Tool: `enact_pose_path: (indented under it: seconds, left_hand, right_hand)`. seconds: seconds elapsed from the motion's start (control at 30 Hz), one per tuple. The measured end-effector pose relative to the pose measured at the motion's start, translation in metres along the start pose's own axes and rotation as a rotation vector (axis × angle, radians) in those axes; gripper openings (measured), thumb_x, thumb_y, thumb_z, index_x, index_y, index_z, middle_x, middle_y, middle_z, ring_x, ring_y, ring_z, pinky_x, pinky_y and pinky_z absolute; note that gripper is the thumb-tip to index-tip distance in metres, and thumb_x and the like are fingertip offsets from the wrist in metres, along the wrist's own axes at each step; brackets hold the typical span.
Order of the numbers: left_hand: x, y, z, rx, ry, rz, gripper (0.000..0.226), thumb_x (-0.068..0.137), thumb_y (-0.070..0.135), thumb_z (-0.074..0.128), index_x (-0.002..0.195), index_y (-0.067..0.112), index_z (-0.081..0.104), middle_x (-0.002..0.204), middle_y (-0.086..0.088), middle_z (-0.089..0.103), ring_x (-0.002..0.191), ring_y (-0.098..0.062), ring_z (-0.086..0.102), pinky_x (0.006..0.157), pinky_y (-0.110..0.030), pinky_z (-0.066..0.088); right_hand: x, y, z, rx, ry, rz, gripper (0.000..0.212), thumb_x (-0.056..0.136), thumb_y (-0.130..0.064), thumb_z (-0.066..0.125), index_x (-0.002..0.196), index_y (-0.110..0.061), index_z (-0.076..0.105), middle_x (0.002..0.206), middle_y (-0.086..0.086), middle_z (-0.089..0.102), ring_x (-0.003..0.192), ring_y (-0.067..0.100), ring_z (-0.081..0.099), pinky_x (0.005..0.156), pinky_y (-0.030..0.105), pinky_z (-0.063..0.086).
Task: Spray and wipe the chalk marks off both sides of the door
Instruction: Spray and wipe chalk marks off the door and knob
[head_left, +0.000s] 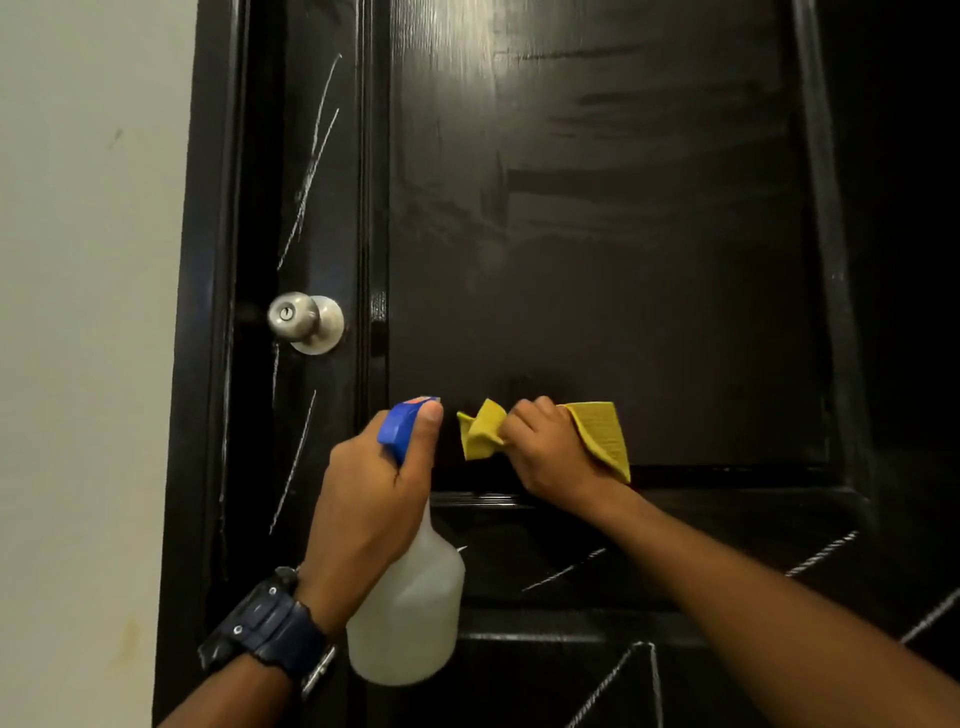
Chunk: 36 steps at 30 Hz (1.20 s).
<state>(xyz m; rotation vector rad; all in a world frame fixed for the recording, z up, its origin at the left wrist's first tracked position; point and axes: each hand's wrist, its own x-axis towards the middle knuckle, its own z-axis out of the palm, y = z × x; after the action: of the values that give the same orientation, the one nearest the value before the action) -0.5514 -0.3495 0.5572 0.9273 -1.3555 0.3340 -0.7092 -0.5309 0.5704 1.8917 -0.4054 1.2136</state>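
Against the black door, the left hand grips a spray bottle by its neck, thumb on the blue head. The bottle is translucent white; its contents cannot be made out. The right hand clutches a yellow cloth touching the panel's lower edge. Chalk marks run above and below the knob and across the lower panel.
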Motion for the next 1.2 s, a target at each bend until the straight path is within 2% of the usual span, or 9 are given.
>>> enact_pose_path:
  seconds: [0.1, 0.23, 0.4, 0.53, 0.6, 0.77, 0.9, 1.07, 1.2]
  left_hand:
    - [0.002, 0.015, 0.007, -0.026, -0.01, 0.017, 0.056, 0.092, 0.069, 0.034, 0.097, 0.025, 0.068, 0.063, 0.0, 0.064, 0.066, -0.011, 0.064, 0.063, -0.019, 0.05]
    - [0.004, 0.028, 0.029, -0.087, -0.032, -0.011, 0.048, 0.092, 0.06, 0.039, 0.084, 0.021, 0.066, 0.065, 0.001, 0.066, 0.066, -0.009, 0.065, 0.063, -0.015, 0.051]
    - [-0.008, 0.043, 0.069, -0.15, -0.064, -0.011, 0.047, 0.091, 0.06, 0.039, 0.075, 0.022, 0.062, 0.065, -0.001, 0.066, 0.063, -0.012, 0.064, 0.062, -0.02, 0.051]
    - [-0.016, 0.067, 0.118, -0.193, -0.131, -0.02, 0.056, 0.092, 0.072, 0.033, 0.09, 0.027, 0.066, 0.066, -0.001, 0.067, 0.062, -0.012, 0.064, 0.06, -0.031, 0.056]
    - [-0.014, 0.081, 0.143, -0.191, -0.147, -0.023, 0.061, 0.087, 0.078, 0.03, 0.097, 0.031, 0.067, 0.067, 0.003, 0.067, 0.064, -0.009, 0.065, 0.064, -0.037, 0.057]
    - [0.0, 0.099, 0.196, -0.175, -0.163, -0.024, 0.068, 0.085, 0.081, 0.027, 0.085, 0.025, 0.065, 0.067, 0.001, 0.066, 0.063, -0.014, 0.065, 0.066, -0.045, 0.057]
    - [-0.007, 0.107, 0.222, -0.205, -0.187, 0.0, 0.07, 0.088, 0.079, 0.027, 0.088, 0.022, 0.068, 0.068, -0.003, 0.067, 0.067, -0.015, 0.065, 0.07, -0.04, 0.055]
    - [-0.03, 0.112, 0.251, -0.225, -0.259, -0.017, 0.065, 0.091, 0.076, 0.032, 0.071, 0.021, 0.061, 0.064, -0.002, 0.066, 0.062, -0.017, 0.064, 0.068, -0.044, 0.055]
    - [-0.065, 0.121, 0.286, -0.209, -0.355, -0.044, 0.058, 0.088, 0.078, 0.032, 0.094, 0.032, 0.068, 0.065, 0.003, 0.066, 0.067, -0.013, 0.067, 0.067, -0.041, 0.056]
  right_hand:
    - [0.001, 0.059, -0.031, -0.142, -0.016, 0.002, 0.013, 0.084, -0.022, 0.049, 0.087, -0.012, 0.057, 0.086, 0.014, 0.058, 0.072, 0.034, 0.051, 0.053, 0.039, 0.044]
    - [-0.002, 0.158, -0.092, -0.282, 0.283, 0.591, 0.024, 0.092, -0.028, 0.049, 0.096, -0.006, 0.059, 0.098, 0.022, 0.056, 0.085, 0.042, 0.053, 0.068, 0.047, 0.044]
    - [-0.104, 0.123, -0.074, -0.246, 0.315, 0.712, 0.017, 0.096, -0.031, 0.045, 0.105, -0.017, 0.046, 0.105, 0.02, 0.053, 0.089, 0.036, 0.047, 0.074, 0.045, 0.04]
    - [-0.147, 0.137, -0.095, -0.268, 0.167, 0.673, 0.023, 0.096, -0.032, 0.041, 0.106, -0.015, 0.051, 0.107, 0.018, 0.052, 0.09, 0.038, 0.049, 0.075, 0.047, 0.042]
    - [-0.114, 0.192, -0.124, -0.366, 0.238, 0.79, 0.029, 0.097, -0.03, 0.042, 0.112, -0.009, 0.055, 0.116, 0.023, 0.051, 0.099, 0.044, 0.05, 0.081, 0.052, 0.041]
    - [-0.068, 0.286, -0.177, -0.556, 0.101, 0.7, 0.028, 0.101, -0.026, 0.048, 0.123, -0.01, 0.052, 0.13, 0.022, 0.046, 0.112, 0.043, 0.045, 0.091, 0.052, 0.035]
    - [-0.111, 0.281, -0.169, -0.44, 0.293, 0.888, 0.029, 0.101, -0.03, 0.045, 0.117, -0.008, 0.054, 0.121, 0.021, 0.051, 0.109, 0.041, 0.047, 0.089, 0.051, 0.035]
    - [-0.214, 0.249, -0.163, -0.346, 0.253, 0.734, 0.022, 0.097, -0.031, 0.039, 0.106, -0.012, 0.045, 0.108, 0.021, 0.05, 0.092, 0.035, 0.044, 0.08, 0.049, 0.039]
    - [-0.267, 0.224, -0.152, -0.295, 0.196, 0.736, 0.021, 0.098, -0.033, 0.041, 0.109, -0.017, 0.048, 0.111, 0.016, 0.053, 0.092, 0.031, 0.044, 0.079, 0.046, 0.041]
